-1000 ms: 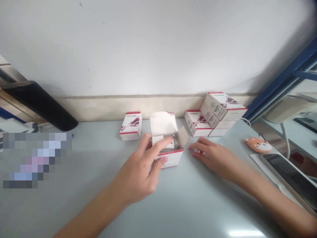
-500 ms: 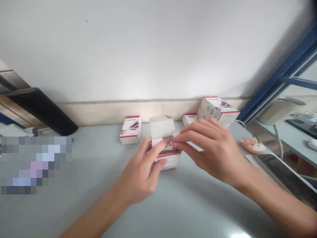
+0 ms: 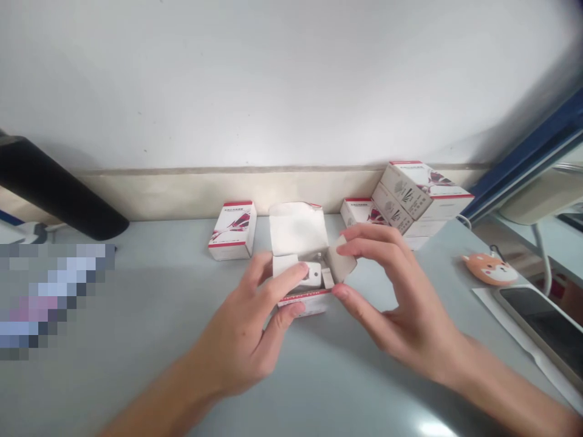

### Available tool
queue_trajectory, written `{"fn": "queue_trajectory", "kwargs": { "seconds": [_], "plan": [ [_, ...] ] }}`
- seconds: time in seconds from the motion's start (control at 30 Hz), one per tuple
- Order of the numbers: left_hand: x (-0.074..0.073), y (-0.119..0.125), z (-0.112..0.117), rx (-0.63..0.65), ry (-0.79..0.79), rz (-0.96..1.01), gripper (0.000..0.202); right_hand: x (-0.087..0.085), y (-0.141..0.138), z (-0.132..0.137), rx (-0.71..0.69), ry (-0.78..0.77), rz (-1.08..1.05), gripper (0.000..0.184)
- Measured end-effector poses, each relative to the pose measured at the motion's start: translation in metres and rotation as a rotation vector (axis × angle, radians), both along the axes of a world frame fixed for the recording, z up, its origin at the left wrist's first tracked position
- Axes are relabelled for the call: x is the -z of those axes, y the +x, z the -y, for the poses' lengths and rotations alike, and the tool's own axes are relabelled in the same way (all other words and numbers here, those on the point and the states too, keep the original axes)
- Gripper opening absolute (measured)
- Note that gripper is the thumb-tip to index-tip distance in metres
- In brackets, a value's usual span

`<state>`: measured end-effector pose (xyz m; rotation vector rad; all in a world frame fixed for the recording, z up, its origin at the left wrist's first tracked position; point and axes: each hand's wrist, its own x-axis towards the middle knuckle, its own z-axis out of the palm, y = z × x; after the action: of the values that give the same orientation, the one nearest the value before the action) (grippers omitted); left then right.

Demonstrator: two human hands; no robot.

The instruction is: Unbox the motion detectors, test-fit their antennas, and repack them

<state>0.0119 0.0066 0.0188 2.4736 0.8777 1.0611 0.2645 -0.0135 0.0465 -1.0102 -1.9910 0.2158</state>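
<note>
An open white carton with red trim [image 3: 304, 301] stands mid-table, its white lid [image 3: 297, 229] raised at the back. My left hand [image 3: 248, 321] grips it, with the fingers over a white insert and a small white piece [image 3: 312, 274] and the thumb on the front edge. My right hand [image 3: 392, 297] is spread around the carton's right side. Its index fingertip is at the side flap [image 3: 341, 258] and its thumb is at the red front edge. Most of the carton's inside is hidden by my fingers.
The grey tabletop [image 3: 150, 364] runs to a cream wall skirting. A closed box [image 3: 232, 230] stands left of the carton, and several more [image 3: 410, 194] are stacked behind my right hand. A fox-shaped orange toy [image 3: 489, 270] and a smartphone [image 3: 542, 321] lie at right.
My right hand came from the table onto the carton, pinched at its contents, then spread its fingers. My left hand stays on the carton, and the view has shifted slightly.
</note>
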Motion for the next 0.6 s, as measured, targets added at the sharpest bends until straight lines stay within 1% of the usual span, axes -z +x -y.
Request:
{"fn": "queue_trajectory", "kwargs": {
  "seconds": [0.07, 0.13, 0.23, 0.33, 0.47, 0.6],
  "plan": [
    [0.000, 0.000, -0.001, 0.035, 0.011, 0.033, 0.058, 0.004, -0.001, -0.001, -0.052, -0.028, -0.028, 0.047],
    [0.002, 0.001, -0.001, 0.064, 0.035, 0.057, 0.059, 0.007, -0.001, -0.001, -0.103, -0.016, 0.020, 0.049],
    [0.007, 0.006, 0.002, 0.051, 0.078, 0.098, 0.062, 0.009, -0.002, 0.000, -0.162, -0.007, 0.074, 0.052],
    [0.011, 0.010, 0.005, 0.015, 0.065, 0.143, 0.062, 0.010, -0.005, 0.002, -0.153, -0.044, -0.040, 0.050],
    [0.010, 0.013, 0.006, 0.031, 0.055, 0.166, 0.061, 0.010, -0.010, 0.004, -0.117, -0.132, -0.202, 0.042],
    [0.009, 0.012, 0.005, 0.057, 0.059, 0.147, 0.059, 0.011, -0.008, 0.003, -0.146, -0.170, -0.276, 0.029]
  ]
}}
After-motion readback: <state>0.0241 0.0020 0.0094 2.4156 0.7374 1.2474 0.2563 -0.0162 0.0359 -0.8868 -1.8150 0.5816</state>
